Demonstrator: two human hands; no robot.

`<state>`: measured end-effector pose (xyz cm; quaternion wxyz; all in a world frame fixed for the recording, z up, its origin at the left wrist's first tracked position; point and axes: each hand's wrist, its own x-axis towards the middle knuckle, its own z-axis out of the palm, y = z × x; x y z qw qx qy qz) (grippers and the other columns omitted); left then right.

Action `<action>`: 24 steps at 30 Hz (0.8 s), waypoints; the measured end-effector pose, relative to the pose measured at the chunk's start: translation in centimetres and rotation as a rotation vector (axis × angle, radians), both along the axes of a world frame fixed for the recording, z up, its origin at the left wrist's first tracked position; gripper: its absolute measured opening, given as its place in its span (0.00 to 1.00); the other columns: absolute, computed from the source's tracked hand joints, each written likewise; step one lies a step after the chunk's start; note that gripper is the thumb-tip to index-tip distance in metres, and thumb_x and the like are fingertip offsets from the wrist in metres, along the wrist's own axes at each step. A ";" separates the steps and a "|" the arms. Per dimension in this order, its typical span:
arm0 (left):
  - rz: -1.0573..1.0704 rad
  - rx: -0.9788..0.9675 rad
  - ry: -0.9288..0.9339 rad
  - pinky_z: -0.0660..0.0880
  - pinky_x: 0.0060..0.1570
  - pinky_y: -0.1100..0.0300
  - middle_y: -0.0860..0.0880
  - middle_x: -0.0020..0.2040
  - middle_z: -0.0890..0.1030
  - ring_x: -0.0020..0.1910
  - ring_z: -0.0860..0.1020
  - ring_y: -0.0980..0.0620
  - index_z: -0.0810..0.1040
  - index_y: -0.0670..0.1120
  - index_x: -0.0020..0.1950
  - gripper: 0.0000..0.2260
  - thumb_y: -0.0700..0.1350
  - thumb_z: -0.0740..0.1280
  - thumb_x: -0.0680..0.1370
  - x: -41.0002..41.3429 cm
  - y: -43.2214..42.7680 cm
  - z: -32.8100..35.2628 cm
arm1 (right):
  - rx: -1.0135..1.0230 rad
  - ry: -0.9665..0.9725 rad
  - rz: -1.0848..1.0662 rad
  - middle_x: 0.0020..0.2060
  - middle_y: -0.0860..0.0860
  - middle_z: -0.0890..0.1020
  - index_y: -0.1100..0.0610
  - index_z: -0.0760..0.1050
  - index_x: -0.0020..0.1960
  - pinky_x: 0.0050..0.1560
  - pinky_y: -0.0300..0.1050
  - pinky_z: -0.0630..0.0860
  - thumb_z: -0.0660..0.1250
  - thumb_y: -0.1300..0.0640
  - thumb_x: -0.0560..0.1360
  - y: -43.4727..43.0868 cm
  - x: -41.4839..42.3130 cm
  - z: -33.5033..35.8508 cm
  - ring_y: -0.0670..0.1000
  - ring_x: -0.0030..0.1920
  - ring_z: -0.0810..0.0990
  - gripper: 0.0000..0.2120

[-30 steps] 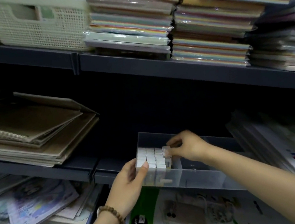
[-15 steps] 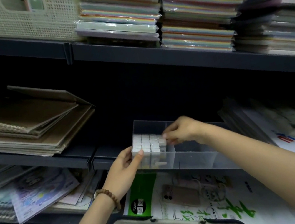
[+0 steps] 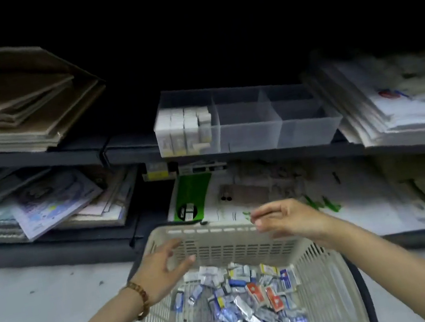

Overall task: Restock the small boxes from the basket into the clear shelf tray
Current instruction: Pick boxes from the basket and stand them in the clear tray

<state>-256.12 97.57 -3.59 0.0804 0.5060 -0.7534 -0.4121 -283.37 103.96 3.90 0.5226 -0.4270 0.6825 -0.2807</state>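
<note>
1. Half a second ago both hands were at the clear tray [image 3: 307, 128]. The left one was at its front left corner and the right one was on top of the white boxes [image 3: 183, 126]. Both have since come away from the shelf.
2. The left hand [image 3: 165, 270] now hangs over the near left part of the basket [image 3: 217, 230], fingers spread and holding nothing. A bead bracelet [image 3: 141, 299] sits on its wrist.
3. The right hand [image 3: 286, 221] hovers at the basket's far rim with relaxed, slightly bent fingers, also holding nothing.
4. The view has tilted down. The basket fills the lower frame, with loose small boxes [image 3: 245, 312] heaped on its floor.
5. The tray stands at the front edge of the dark shelf [image 3: 247, 155], slightly overhanging it. The white boxes stand upright, packed in its left compartment only.
6. Brown notebooks [image 3: 14, 109] lie well to the tray's left, and white paper stacks [image 3: 407, 105] lie just beside its right end.
7. Between the two hands the basket's far rim is uncovered. A green-labelled packet [image 3: 195, 200] lies beyond it, below the tray.
</note>
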 end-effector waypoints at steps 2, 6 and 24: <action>-0.026 0.114 -0.126 0.65 0.63 0.63 0.50 0.72 0.66 0.68 0.67 0.52 0.61 0.47 0.73 0.28 0.57 0.61 0.77 0.1 1.6 -3.8 | 0.169 0.132 -0.014 0.56 0.56 0.81 0.60 0.76 0.61 0.49 0.38 0.77 0.69 0.61 0.74 1.6 -0.5 -6.2 0.48 0.49 0.79 0.16; 0.015 0.338 -0.217 0.65 0.65 0.60 0.46 0.72 0.66 0.69 0.67 0.49 0.62 0.43 0.72 0.27 0.55 0.61 0.78 -0.1 4.2 -10.5 | 0.390 0.344 0.111 0.62 0.56 0.77 0.62 0.77 0.61 0.57 0.43 0.74 0.68 0.60 0.74 4.6 -0.9 -16.1 0.52 0.56 0.78 0.16; -0.194 0.122 -0.387 0.64 0.66 0.52 0.48 0.71 0.61 0.68 0.61 0.46 0.63 0.50 0.73 0.21 0.54 0.54 0.81 -7.7 4.2 -23.7 | 0.353 0.285 -0.272 0.49 0.53 0.83 0.58 0.77 0.53 0.52 0.44 0.77 0.71 0.57 0.73 8.1 0.4 -27.6 0.52 0.49 0.81 0.10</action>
